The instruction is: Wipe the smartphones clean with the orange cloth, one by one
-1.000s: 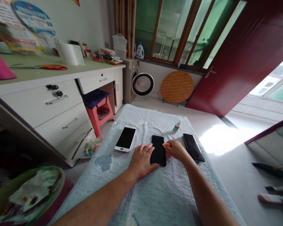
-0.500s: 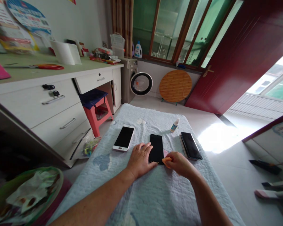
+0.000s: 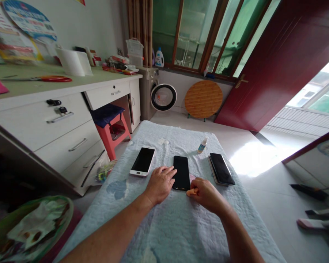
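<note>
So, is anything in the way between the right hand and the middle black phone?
Only the small orange cloth that the right hand pinches, by the lower right corner of the flat black phone. The small blue-labelled plastic bottle stands farther off.

glossy black glass-look screen on middle phone, smooth glossy screen and white rim on white phone, quilted matt cloth cover, soft matt orange cloth, wood-grain round tabletop, smooth dark-red door

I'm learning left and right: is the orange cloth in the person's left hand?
No, the right hand holds the orange cloth near the middle phone.
</note>
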{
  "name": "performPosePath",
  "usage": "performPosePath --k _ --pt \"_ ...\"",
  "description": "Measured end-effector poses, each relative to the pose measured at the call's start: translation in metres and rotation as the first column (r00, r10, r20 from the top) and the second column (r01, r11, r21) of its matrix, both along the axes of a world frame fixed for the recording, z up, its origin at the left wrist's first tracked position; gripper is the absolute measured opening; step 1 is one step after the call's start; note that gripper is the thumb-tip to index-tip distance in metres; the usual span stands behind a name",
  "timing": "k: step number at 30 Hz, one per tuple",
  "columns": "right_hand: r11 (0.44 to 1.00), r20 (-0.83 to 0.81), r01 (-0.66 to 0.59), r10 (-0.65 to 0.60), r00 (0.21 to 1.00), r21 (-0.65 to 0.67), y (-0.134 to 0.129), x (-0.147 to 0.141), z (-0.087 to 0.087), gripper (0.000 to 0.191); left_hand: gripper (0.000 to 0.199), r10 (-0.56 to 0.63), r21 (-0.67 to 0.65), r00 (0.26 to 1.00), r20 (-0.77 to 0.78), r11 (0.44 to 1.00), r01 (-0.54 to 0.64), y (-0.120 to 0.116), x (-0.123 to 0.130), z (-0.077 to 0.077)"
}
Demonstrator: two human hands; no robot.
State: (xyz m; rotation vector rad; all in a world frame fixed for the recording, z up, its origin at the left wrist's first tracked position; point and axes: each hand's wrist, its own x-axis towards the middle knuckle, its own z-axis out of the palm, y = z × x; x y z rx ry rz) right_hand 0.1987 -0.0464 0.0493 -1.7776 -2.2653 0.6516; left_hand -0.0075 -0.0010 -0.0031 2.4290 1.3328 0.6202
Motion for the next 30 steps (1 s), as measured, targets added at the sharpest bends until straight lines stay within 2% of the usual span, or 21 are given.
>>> performPosePath --k 5,12,22,30 --pt "0.998 0.052 0.016 -0.019 0.998 0.067 -0.002 -0.012 -0.013 0.008 0.044 -0.011 0.001 1.0 -0.026 1.0 0.011 0.002 -0.001 -0.002" --pt "0.996 0.115 -0.003 -0.007 0.993 0.088 -0.004 -0.027 -0.013 0.006 0.041 0.0 0.002 1.0 -0.022 1.0 0.0 0.003 0.0 -0.001" --pt "0.977 0.177 -0.079 0.044 0.983 0.198 -0.002 -0.06 -0.021 0.01 0.04 -0.01 0.023 0.999 -0.045 1.0 0.011 0.002 -0.001 0.001" --pt "0.984 0.228 -0.023 -0.018 0.973 0.178 -0.006 -0.049 -0.014 0.011 0.044 0.005 0.002 0.998 -0.066 1.0 -0.005 0.0 0.0 0.003"
